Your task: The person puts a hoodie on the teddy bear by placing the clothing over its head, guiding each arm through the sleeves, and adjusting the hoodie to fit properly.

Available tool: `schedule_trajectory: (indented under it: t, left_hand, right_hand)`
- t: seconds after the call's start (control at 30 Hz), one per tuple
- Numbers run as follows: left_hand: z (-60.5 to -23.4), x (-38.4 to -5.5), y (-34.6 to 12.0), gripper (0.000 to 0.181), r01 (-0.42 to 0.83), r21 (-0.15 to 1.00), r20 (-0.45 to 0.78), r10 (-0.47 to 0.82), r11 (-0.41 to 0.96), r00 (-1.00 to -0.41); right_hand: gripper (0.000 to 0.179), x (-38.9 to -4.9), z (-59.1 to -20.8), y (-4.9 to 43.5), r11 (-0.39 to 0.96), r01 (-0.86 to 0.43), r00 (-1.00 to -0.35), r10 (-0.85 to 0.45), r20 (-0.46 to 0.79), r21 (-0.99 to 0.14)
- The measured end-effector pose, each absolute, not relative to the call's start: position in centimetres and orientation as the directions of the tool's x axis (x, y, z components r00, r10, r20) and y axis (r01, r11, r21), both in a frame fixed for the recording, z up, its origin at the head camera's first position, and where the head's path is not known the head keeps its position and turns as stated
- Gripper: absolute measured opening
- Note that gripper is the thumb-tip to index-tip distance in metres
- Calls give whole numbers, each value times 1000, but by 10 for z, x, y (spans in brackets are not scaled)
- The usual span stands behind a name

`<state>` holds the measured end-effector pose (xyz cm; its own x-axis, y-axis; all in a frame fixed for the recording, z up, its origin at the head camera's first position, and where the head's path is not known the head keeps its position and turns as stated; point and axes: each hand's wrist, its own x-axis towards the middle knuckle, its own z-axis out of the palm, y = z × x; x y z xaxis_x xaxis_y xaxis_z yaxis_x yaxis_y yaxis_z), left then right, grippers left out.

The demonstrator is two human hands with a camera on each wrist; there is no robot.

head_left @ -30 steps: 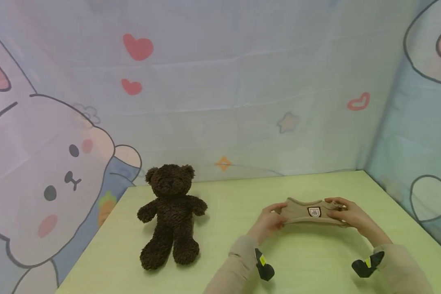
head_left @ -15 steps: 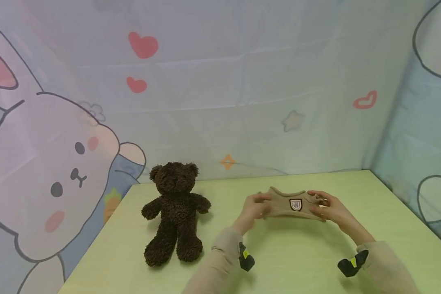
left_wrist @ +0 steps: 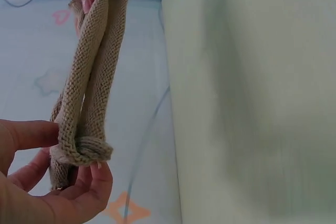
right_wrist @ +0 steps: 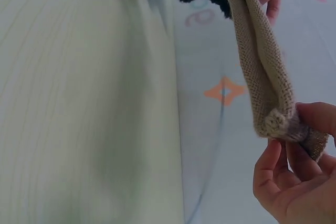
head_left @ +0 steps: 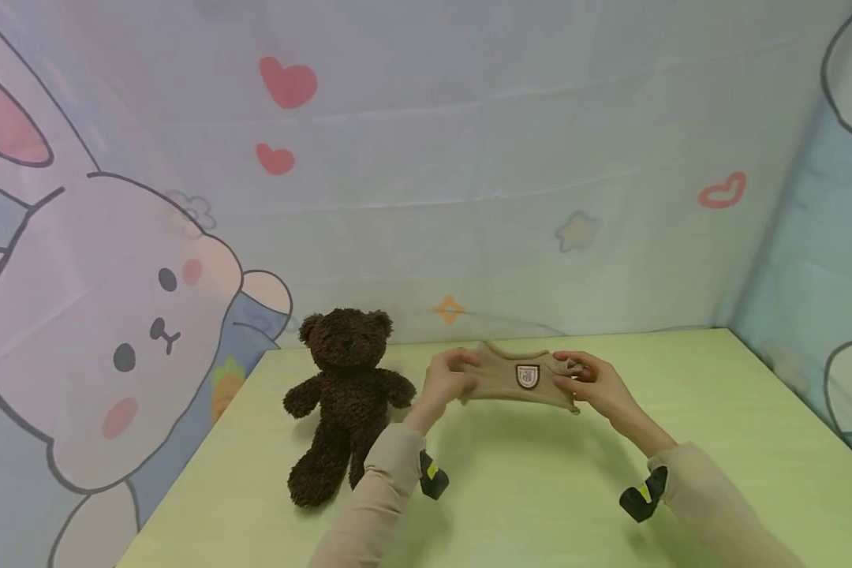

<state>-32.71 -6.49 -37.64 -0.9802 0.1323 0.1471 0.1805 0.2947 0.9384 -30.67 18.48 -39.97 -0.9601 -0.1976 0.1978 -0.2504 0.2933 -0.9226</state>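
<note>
So the head view is where you get the whole layout: a small tan knit garment (head_left: 500,371) stretched between 2 hands, with a shield-shaped badge (head_left: 528,376) on its front. That badge only shows up from there, and same for the full brown teddy bear (head_left: 348,347) on the pale green table (head_left: 539,505). The right wrist cam just catches some dark fur at its top edge. What the wrist cams do give you is the hem side: 2 layers of knit with a narrow gap between them, kinda like a flattened tube, plus a thick rolled bit at each end.

As for the grip, the left hand (head_left: 446,383) pinches the end nearer the bear, thumb on 1 side and curled fingers on the other. The right hand (head_left: 599,386) does the same at the far end, fingers bent around the knit. The garment hangs up off the table, its shadow below it, spanning between the fingertips, with the bear just beside the left hand.
</note>
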Motion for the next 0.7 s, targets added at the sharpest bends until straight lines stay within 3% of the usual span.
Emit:
schedule_trajectory:
  t: [0.1, 0.2, 0.33, 0.43, 0.53, 0.67, 0.7]
  left_hand:
    - [-370, -326, -75, 26, 159, 933, 132, 102, 322, -986]
    - [-366, -327, -84, 38, 137, 929, 121, 69, 345, -990]
    - [-360, -328, -94, 60, 79, 931, 80, 13, 356, -997]
    - [-354, -325, -101, 64, 27, 925, 37, -19, 380, -999]
    - [-349, -322, -109, 47, 28, 911, 33, -3, 411, -999]
    - [-340, -321, -122, 11, 82, 895, 65, 55, 438, -996]
    - [-337, -321, -125, 12, 88, 887, 69, 58, 452, -996]
  right_hand:
    - [58, -309, -398, 175, 293, -236, -964, -189, 186, -926]
    - [64, -311, -396, 166, 291, -195, -973, -177, 148, -937]
    - [51, -313, -395, 153, 272, -129, -982, -171, 84, -954]
    - [42, -314, -395, 146, 252, -100, -983, -173, 56, -963]
    - [42, -314, -396, 140, 222, -85, -982, -183, 44, -971]
    - [48, -317, -396, 133, 189, -79, -976, -216, 37, -979]
    - [49, -318, -396, 131, 183, -79, -974, -226, 36, -980]
